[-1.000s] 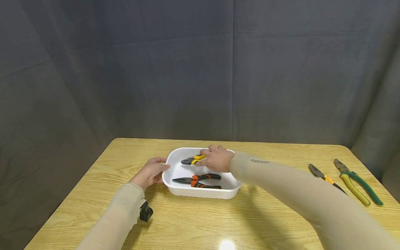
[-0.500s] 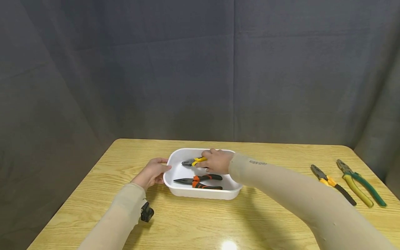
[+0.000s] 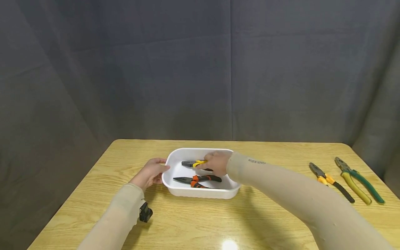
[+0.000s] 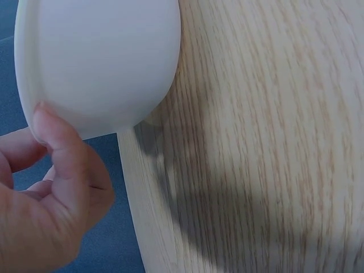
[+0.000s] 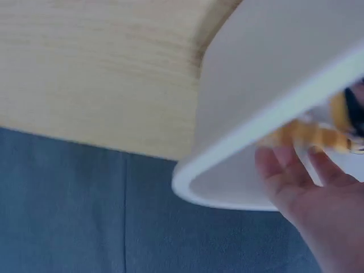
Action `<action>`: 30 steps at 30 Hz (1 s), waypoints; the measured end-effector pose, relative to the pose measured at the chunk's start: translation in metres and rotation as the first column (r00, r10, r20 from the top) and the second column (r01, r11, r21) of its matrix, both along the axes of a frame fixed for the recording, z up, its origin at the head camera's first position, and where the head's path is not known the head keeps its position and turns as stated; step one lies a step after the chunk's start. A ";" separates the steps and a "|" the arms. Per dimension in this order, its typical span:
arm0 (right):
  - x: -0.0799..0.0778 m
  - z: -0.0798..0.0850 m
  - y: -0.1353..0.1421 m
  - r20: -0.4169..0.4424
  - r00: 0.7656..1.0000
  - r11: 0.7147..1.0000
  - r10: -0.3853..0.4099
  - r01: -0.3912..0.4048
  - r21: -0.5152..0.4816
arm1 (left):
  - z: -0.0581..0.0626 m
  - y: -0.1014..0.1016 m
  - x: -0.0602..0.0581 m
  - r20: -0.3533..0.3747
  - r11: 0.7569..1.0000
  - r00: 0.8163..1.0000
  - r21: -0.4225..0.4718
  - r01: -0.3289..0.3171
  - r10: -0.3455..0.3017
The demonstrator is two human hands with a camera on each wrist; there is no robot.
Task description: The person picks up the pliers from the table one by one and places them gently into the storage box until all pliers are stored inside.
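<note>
A white plastic tray [image 3: 201, 193] stands on the table. My left hand [image 3: 153, 172] holds its left end, thumb over the rim and fingers beneath, as the left wrist view also shows. Inside the tray, my right hand [image 3: 218, 163] grips the handles of yellow-and-black pliers [image 3: 189, 164] near the far wall; their dark nose points left. The right wrist view shows the fingers [image 5: 293, 170] against the blurred yellow handle. Nearer the front wall lie long-nose pliers [image 3: 195, 179] with orange-and-black handles, nose to the left, apart from the hand.
On the right of the wooden table [image 3: 200, 225] lie yellow-and-black pliers [image 3: 331, 182] and, beyond them, pliers with green and yellow handles [image 3: 359, 180]. A grey curtain [image 3: 200, 76] hangs behind the table. A small black camera [image 3: 145, 212] sits at my left wrist.
The yellow-and-black pliers in the tray have turned and sunk lower, and a black handle part now shows under my right hand. The left hand keeps its hold on the tray.
</note>
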State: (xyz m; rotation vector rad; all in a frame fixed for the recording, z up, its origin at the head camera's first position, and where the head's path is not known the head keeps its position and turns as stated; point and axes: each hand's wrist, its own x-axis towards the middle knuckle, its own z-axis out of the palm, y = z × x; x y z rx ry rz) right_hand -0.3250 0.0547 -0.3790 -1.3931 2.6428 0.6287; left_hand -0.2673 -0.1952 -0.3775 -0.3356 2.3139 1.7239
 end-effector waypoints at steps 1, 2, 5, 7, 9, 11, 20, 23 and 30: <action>-0.001 -0.001 -0.001 0.000 1.000 1.000 -0.001 0.001 0.015 | 0.000 0.000 0.000 -0.003 1.000 1.000 0.001 -0.001 0.001; -0.002 -0.002 -0.001 0.007 1.000 1.000 -0.007 0.006 0.026 | 0.000 0.000 0.000 -0.005 1.000 1.000 0.000 -0.001 0.001; -0.004 -0.003 -0.002 0.063 0.997 0.999 -0.038 0.037 0.019 | 0.001 -0.001 0.000 -0.002 1.000 1.000 -0.006 -0.005 0.005; -0.004 -0.002 -0.002 0.071 0.996 0.999 -0.047 0.046 0.015 | 0.001 0.000 0.000 -0.002 1.000 1.000 -0.007 -0.008 0.008; -0.004 0.000 -0.002 0.067 0.997 0.999 -0.038 0.038 0.013 | 0.002 0.000 0.000 -0.003 1.000 1.000 -0.009 -0.009 0.009; -0.001 0.004 -0.001 0.051 0.998 1.000 -0.024 0.023 0.010 | 0.002 0.001 0.000 -0.002 1.000 1.000 -0.011 -0.011 0.011; 0.012 0.018 0.013 -0.039 0.996 0.994 0.076 -0.079 -0.079 | 0.003 0.002 0.000 -0.001 1.000 1.000 -0.008 -0.011 0.011; 0.012 0.015 0.020 -0.020 0.996 0.984 0.086 -0.088 -0.152 | 0.002 0.002 0.000 0.005 1.000 1.000 -0.002 -0.010 0.010; 0.023 0.026 0.033 0.136 0.991 0.967 0.013 0.022 -0.253 | 0.001 0.002 0.001 0.006 1.000 1.000 -0.010 -0.022 0.022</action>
